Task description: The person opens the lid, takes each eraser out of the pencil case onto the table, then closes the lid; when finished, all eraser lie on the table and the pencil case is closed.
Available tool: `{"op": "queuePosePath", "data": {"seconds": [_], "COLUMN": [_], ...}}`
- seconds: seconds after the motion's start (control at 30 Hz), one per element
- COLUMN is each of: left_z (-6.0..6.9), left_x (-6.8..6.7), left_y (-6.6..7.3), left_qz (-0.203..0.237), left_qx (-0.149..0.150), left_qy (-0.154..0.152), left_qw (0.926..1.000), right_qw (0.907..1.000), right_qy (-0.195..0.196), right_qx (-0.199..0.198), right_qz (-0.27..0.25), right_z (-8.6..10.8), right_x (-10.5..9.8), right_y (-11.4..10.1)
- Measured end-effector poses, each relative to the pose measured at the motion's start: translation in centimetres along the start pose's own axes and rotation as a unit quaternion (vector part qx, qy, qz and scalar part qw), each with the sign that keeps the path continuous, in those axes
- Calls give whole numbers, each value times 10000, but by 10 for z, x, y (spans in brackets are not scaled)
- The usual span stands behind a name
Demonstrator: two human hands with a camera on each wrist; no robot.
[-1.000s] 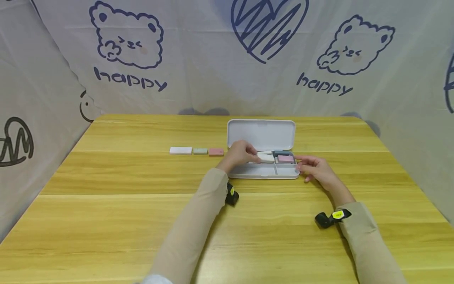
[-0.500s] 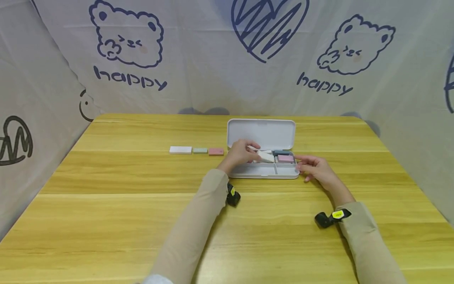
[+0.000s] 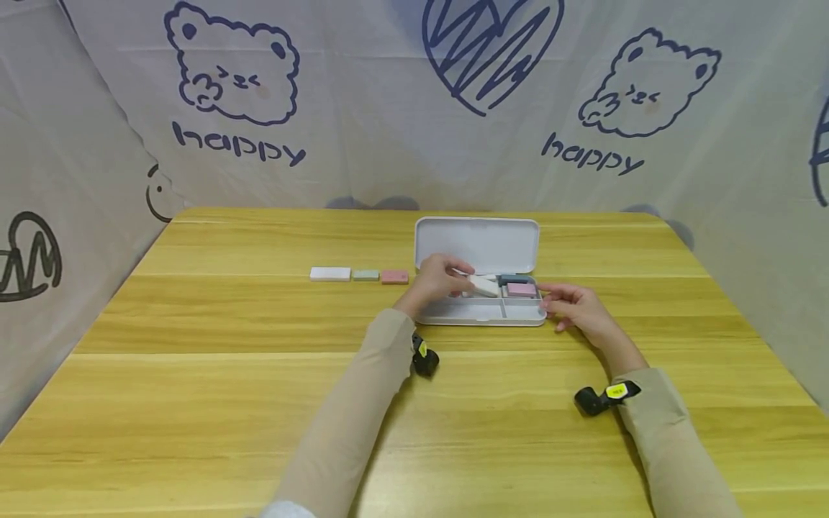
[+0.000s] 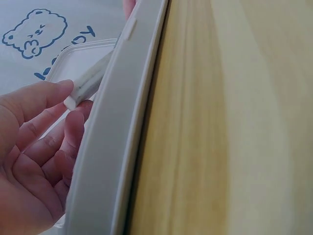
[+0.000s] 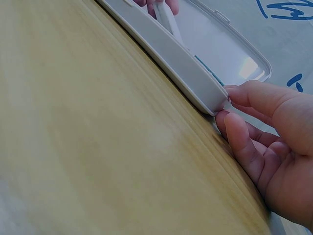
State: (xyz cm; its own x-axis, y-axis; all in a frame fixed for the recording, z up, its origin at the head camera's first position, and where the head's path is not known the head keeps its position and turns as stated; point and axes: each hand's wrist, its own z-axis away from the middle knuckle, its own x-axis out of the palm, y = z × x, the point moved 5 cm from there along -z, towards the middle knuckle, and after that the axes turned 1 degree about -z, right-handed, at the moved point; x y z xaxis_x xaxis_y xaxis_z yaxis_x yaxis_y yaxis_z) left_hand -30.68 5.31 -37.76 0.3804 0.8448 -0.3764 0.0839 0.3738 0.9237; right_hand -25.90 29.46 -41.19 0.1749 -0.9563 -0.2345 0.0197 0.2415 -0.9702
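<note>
Work looks part done: the left hand point(image 3: 439, 278) pinches a tilted white block point(image 3: 483, 286) over the open case point(image 3: 461, 311), the right hand point(image 3: 583, 314) grips the case's corner with fingertips, a pink block point(image 3: 521, 289) sits inside, and three blocks point(image 3: 365, 275) lie outside on the desk point(image 3: 505, 446).

White case point(image 3: 476, 244), off-white block point(image 3: 483, 287), pink block point(image 3: 521, 289), red block point(image 3: 394, 277), green block point(image 3: 365, 275), yellow wood-grained table point(image 3: 518, 446), blue-on-white bear-print cloth point(image 3: 376, 93)

White box point(image 3: 461, 309), open, sits on the desk point(image 3: 492, 432), lid point(image 3: 476, 243) standing raised at the rear. White oblong block point(image 3: 484, 287) slopes down rightward, its pinched left end above the box's rim.
</note>
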Motion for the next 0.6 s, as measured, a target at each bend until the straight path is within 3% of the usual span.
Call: {"op": "queuePosePath", "data": {"seconds": [0.27, 0.6], "left_z": [4, 11], "left_x": [-11, -31], "left_y": [-3, -12], "left_qz": [340, 354], "left_qx": [33, -119], "left_qy": [128, 217], "left_qw": [9993, 9991], "right_qw": [10000, 10000], "right_qy": [15, 25], "right_qx": [41, 20], "right_qz": [-20, -85], "right_z": [-1, 0], "right_x": [1, 1], "right_y": [1, 1]}}
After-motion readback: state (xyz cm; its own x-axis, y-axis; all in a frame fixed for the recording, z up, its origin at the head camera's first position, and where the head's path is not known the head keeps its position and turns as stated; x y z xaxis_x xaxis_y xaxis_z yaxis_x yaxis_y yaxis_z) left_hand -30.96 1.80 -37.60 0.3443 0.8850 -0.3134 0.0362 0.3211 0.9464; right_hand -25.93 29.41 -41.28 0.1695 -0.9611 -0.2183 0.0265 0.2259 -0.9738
